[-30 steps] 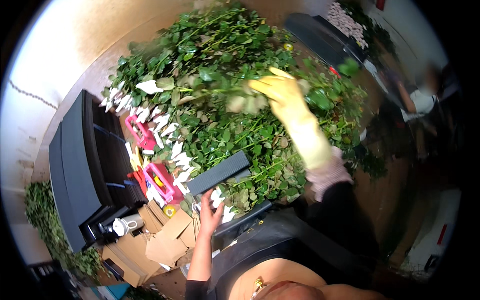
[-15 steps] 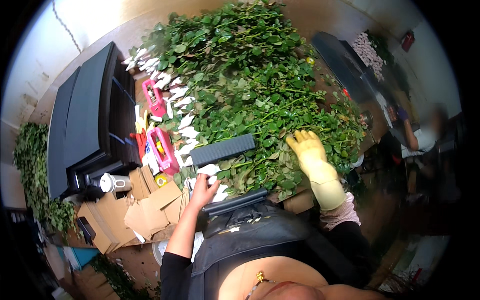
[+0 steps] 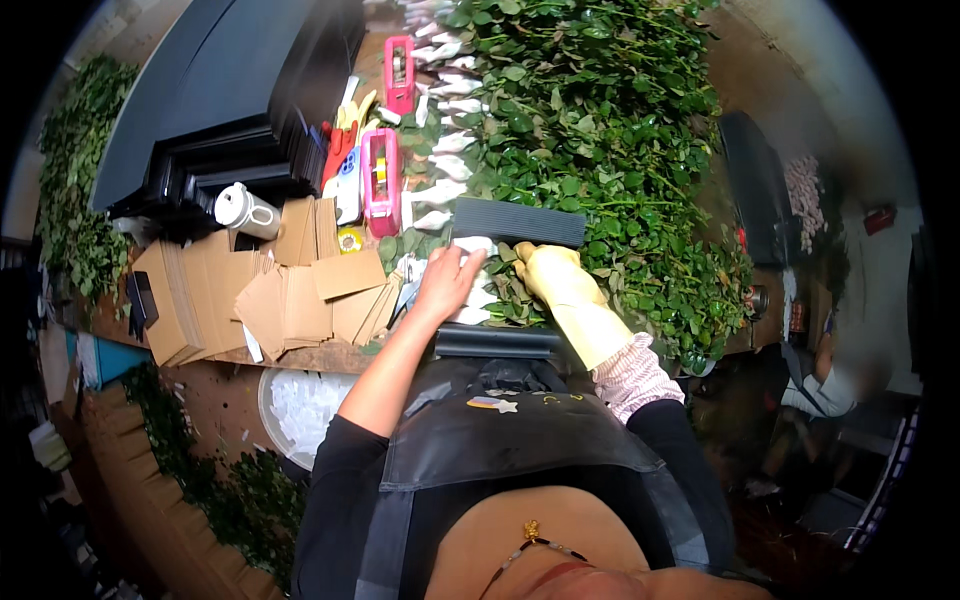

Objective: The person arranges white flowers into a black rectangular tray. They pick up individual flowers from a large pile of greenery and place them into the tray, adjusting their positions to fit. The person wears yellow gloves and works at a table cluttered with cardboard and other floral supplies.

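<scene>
Yellow-gloved right hand (image 3: 552, 276) at leafy stems (image 3: 506, 293), just beside ribbed grey strip (image 3: 522, 221); bare left hand (image 3: 445, 284) at white-wrapped bud (image 3: 476, 244). Pinching or not, either hand: cannot tell.

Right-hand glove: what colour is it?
The glove is pale yellow, seen best in the head view.

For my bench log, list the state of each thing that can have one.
Left hand: bare, at a white wrapper
Right hand: gloved, by the ridged board
Ridged board: lying among leafy stems
Leafy stems: heaped
Mug: lid on
Near tape dispenser: holding a roll
Cardboard: flat, partly stacked
Tub: holding white pieces
</scene>
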A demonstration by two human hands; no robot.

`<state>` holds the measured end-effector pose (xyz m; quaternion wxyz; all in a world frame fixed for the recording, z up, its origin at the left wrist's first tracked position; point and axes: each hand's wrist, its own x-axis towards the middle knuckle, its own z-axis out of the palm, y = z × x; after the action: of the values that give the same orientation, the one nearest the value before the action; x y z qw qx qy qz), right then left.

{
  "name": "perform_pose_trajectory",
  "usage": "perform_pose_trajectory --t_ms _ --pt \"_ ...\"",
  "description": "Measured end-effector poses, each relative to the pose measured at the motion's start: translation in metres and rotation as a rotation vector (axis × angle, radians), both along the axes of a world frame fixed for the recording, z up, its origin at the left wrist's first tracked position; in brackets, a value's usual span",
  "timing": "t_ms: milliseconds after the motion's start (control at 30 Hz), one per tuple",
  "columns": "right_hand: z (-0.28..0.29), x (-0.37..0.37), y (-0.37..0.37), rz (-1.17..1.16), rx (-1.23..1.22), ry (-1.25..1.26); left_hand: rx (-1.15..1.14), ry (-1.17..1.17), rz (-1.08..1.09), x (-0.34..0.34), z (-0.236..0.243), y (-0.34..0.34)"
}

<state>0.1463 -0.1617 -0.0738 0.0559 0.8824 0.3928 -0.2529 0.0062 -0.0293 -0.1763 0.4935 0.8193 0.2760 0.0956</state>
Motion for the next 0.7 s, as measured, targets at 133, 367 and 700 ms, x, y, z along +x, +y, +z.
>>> perform_pose_trajectory --t_ms 133,367,700 --pt "-0.026 0.006 0.001 0.010 -0.048 -0.024 0.040 -0.063 0.125 -0.001 0.008 -0.005" --pt "-0.007 0.006 0.003 -0.107 -0.029 0.059 -0.321 -0.318 0.415 -0.032 0.000 0.013" --pt "0.004 -0.007 0.015 -0.142 -0.133 0.071 -0.145 0.060 0.017 -0.004 -0.016 0.030"
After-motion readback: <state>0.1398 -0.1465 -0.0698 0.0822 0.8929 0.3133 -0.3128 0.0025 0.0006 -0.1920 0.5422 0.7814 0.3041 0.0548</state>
